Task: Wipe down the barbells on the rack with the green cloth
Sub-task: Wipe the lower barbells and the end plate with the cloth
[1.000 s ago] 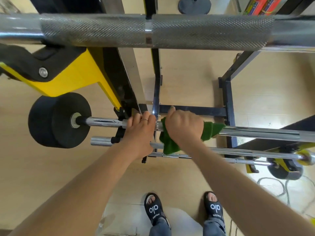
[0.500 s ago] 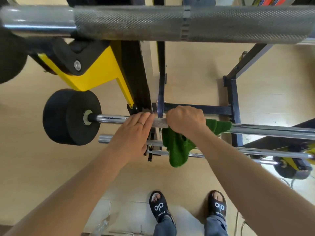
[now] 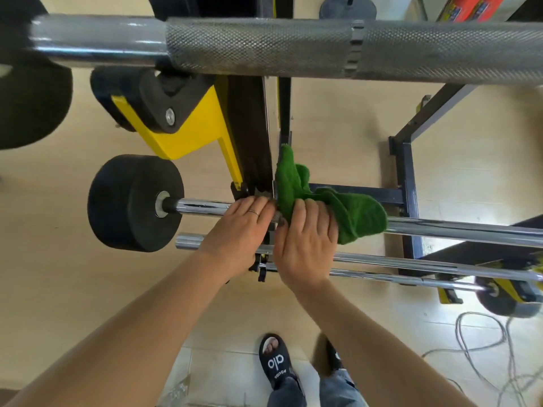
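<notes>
A chrome barbell (image 3: 455, 229) lies across the rack below me, a black weight plate (image 3: 133, 202) on its left end. The green cloth (image 3: 352, 214) is bunched over this bar near the rack upright, one corner standing up. My right hand (image 3: 307, 239) presses on the cloth's near side, fingers over it and the bar. My left hand (image 3: 239, 227) rests on the same bar just left of the cloth, fingers curled over it. A thick knurled barbell (image 3: 264, 47) crosses the top of the view. Two thinner bars (image 3: 411, 264) lie lower down.
A yellow and black rack bracket (image 3: 182, 133) and a black upright (image 3: 249, 133) stand behind my left hand. The dark frame (image 3: 407, 186) is at right. Grey cables (image 3: 499, 348) trail on the floor at lower right. My sandalled feet (image 3: 276, 362) stand below.
The cloth hung below the bar under my right fist; now it sits bunched on top of the bar with my right hand flatter against it. The view has shifted left.
</notes>
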Motion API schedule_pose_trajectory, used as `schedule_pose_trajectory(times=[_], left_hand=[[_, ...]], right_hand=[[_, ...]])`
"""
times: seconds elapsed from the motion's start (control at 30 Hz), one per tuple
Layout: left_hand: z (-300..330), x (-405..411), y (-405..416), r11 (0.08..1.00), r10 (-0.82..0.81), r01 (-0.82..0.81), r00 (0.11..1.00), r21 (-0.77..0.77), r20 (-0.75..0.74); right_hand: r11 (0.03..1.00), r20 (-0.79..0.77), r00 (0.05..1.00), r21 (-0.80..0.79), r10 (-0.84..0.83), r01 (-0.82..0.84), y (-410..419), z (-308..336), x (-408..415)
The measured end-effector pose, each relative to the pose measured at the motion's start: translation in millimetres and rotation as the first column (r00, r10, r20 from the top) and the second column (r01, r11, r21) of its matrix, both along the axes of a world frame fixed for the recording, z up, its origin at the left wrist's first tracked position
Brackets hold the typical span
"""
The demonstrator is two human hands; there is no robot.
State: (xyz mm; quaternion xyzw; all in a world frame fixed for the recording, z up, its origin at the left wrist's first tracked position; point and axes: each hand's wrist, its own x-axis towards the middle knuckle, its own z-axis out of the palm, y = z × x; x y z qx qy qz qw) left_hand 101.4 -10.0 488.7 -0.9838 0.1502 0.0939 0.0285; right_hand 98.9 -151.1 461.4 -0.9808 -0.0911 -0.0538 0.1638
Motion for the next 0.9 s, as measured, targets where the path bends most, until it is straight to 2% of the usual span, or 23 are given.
schedule_pose_trajectory(times=[0.1,0.17,0.23,0.33,0.4,0.47,0.5,0.57,0.63,0.67,0.73,0.77,0.8,0.83,0.87,0.9], left_hand=[[2.4,0.6,-2.9,1.0,0.001,-0.001,1.0,-0.009,-0.005],[2.3,0.6,-3.0,1.0,0.018,-0.018,1.0,-0.011,-0.007],[2.3,-0.4,-3.7,0.999,0.037,-0.037,0.999,-0.006,0.003],[3.3,-1.4,-5.1,0.998,0.055,-0.054,0.998,0.014,-0.016],[4.3,-2.2,-5.6,0.998,0.056,-0.055,0.998,0.021,-0.028],[5.1,-1.6,-6.6,0.999,0.046,-0.045,0.998,0.03,-0.037],[5.7,-1.8,-6.5,0.998,0.047,-0.045,0.998,0.035,-0.038],[5.5,-1.3,-6.4,0.998,0.051,-0.049,0.998,0.04,-0.046],[3.7,-1.2,-6.4,0.998,0.047,-0.046,0.998,0.039,-0.039],[3.2,-1.0,-6.8,0.998,0.048,-0.046,0.998,0.042,-0.039],[1.7,-0.9,-6.8,0.998,0.049,-0.047,0.998,0.044,-0.033],[1.2,-0.6,-6.7,0.998,0.049,-0.048,0.998,0.048,-0.026],[1.2,-0.4,-6.9,0.997,0.051,-0.05,0.998,0.054,-0.023],[1.6,-0.8,-7.2,0.997,0.053,-0.051,0.998,0.063,-0.024],[1.9,-1.0,-7.6,0.996,0.057,-0.055,0.998,0.071,-0.026],[2.2,-1.3,-8.1,0.995,0.062,-0.06,0.998,0.08,-0.027]], right_hand=[[0.957,-0.084,0.967,-0.146,0.239,-0.25,-25.9,8.4,13.5],[0.843,-0.185,0.899,-0.313,0.398,-0.438,-45.8,22.8,24.6],[0.776,-0.268,0.883,-0.422,0.386,-0.468,-44.3,29.1,36.9],[0.807,-0.328,0.878,-0.372,0.349,-0.459,-22.9,33.7,60.7],[0.819,-0.447,0.823,-0.279,0.351,-0.501,-17.2,36.7,80.8],[0.822,-0.62,0.71,-0.176,0.335,-0.542,-17.7,36.6,101.6],[0.824,-0.725,0.615,-0.118,0.309,-0.553,-16.1,36.7,110.9],[0.864,-0.92,0.326,0.028,0.22,-0.503,-13.1,40.6,126.7],[0.903,-0.99,0.069,0.085,0.126,-0.422,-13.1,48.4,136.2],[0.916,-0.994,-0.007,0.106,0.112,-0.386,-13.9,51.5,139.6],[0.927,-0.99,-0.066,0.143,0.128,-0.348,-15.3,51.3,142.8],[0.922,-0.988,-0.053,0.154,0.145,-0.354,-15.2,49.9,141.6],[0.91,-0.983,0.022,0.157,0.18,-0.384,-15.0,46.7,138.4],[0.892,-0.962,0.161,0.134,0.222,-0.431,-15.1,42.7,132.9],[0.874,-0.902,0.342,0.074,0.263,-0.479,-14.6,39.7,123.9],[0.865,-0.778,0.553,-0.026,0.297,-0.501,-14.7,37.2,110.5]])
